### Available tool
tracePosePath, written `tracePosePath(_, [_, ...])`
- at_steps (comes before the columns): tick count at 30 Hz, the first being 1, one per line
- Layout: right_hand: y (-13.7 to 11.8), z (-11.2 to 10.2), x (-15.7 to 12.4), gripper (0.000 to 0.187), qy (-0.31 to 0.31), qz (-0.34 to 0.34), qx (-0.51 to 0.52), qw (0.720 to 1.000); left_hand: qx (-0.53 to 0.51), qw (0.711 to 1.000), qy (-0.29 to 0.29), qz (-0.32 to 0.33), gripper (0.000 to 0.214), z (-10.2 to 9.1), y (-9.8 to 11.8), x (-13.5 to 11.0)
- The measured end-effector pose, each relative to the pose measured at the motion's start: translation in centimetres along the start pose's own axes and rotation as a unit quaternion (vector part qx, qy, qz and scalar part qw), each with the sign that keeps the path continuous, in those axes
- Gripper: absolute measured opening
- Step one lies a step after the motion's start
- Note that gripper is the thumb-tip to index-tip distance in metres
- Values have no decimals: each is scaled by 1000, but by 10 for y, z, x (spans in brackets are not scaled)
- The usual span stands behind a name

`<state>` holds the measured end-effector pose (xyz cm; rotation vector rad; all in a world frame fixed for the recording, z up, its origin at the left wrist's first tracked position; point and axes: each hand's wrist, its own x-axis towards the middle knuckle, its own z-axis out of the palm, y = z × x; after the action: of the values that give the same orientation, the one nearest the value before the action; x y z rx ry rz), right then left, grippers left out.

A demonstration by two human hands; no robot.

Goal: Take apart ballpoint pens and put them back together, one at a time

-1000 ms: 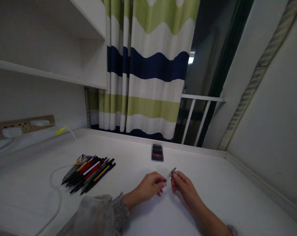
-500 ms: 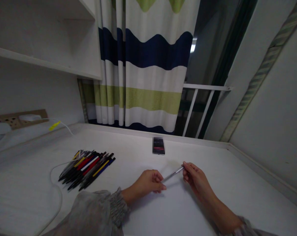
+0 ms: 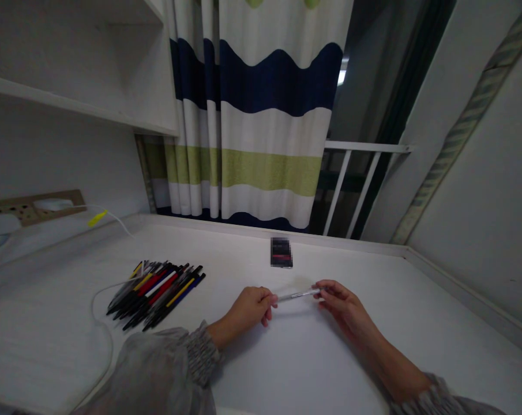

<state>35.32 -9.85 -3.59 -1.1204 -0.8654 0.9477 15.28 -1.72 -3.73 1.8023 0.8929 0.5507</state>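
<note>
Between my two hands, just above the white desk (image 3: 295, 369), a slim clear pen (image 3: 299, 294) lies nearly level. My left hand (image 3: 254, 305) pinches its left end with thumb and fingers. On its right end my right hand (image 3: 336, 297) is closed, with the fingertips covering that tip. To the left, a heap of pens (image 3: 157, 294) in black, red, yellow, white and blue lies on the desk, all slanting the same way. Beyond my hands is a small dark card-like item (image 3: 281, 252) with a red band, its surface blurred out.
A white cable (image 3: 109, 340) curves along the left of the desk beside the pens. Against the left wall sits a power strip (image 3: 31, 208) with plugs. A shelf (image 3: 79, 109) hangs above, and a striped curtain (image 3: 269, 167) and a white rail (image 3: 368, 147) stand behind the desk.
The pen has turned from a slant to nearly level. My left hand has risen and moved slightly left, now pinching the pen's end. My right hand still holds the other end.
</note>
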Motion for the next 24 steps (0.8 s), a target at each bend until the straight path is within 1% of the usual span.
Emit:
tracePosePath(3, [3, 4, -1, 38, -7, 30, 2, 1000, 16, 1000, -2, -6, 27, -7, -1, -3])
tracePosePath(6, [6, 5, -1, 35, -45, 68, -37, 996, 50, 999, -6, 0, 28, -10, -1, -4])
tracePosePath(8, [7, 5, -2, 33, -55, 60, -52, 995, 82, 997, -11, 12, 29, -11, 0, -5])
tracePosePath(10, [6, 6, -2, 31, -48, 28, -45, 997, 105, 994, -14, 20, 29, -11, 1, -5])
tracePosePath(12, [6, 6, -2, 37, -39, 5, -29, 999, 115, 993, -15, 23, 30, -12, 1, -5])
tracePosePath(13, [7, 7, -2, 39, -34, 7, -23, 999, 119, 993, -15, 24, 30, -12, 1, -5])
tracePosePath(15, [10, 6, -1, 38, -34, 39, -27, 998, 131, 991, -16, 28, 30, -12, -1, -5])
tracePosePath(17, [14, 4, 1, 35, -50, 71, -49, 995, 145, 989, -16, 30, 31, -11, -3, -4])
tracePosePath(19, [18, 1, 3, 32, -65, 62, -77, 993, 152, 988, -20, 26, 31, -10, -6, -3])
tracePosePath(21, [20, 0, 4, 30, -66, 33, -85, 994, 150, 988, -25, 18, 31, -9, -9, -1])
tracePosePath(22, [20, 0, 4, 31, -60, 22, -79, 995, 145, 989, -25, 13, 31, -9, -10, -1])
tracePosePath(24, [20, 1, 4, 38, -41, 23, -55, 997, 123, 992, -19, 1, 30, -9, -12, 1])
